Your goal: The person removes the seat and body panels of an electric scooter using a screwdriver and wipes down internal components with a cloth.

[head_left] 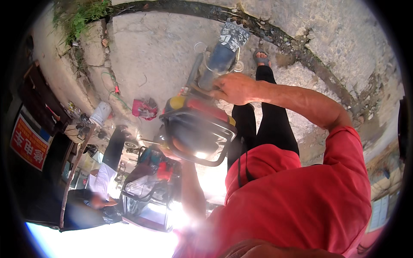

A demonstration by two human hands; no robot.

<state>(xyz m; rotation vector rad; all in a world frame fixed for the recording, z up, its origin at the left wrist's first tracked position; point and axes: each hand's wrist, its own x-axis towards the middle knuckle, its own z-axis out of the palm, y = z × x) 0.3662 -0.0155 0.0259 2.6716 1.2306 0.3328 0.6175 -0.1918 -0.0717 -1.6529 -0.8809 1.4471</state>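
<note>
Before me stands a vehicle-like thing with a rounded black housing (189,133), a bent tube frame (226,148) around it, and red and yellow parts. Beyond the housing a dark blue curved piece (221,58) with a white printed patch extends away over the ground. My right hand (236,88) reaches in from the right, fingers curled at the far side of the housing beside the blue piece; what they grip is unclear. My left hand (170,152) is at the near left side of the housing, its fingers mostly hidden behind it.
A pink bag (145,109) lies on the concrete left of the housing. Farther left are a white bucket (100,113), a red sign (29,142) and a person in a white top (103,178). A dark gutter (172,6) crosses the far ground. Strong glare washes out the lower left.
</note>
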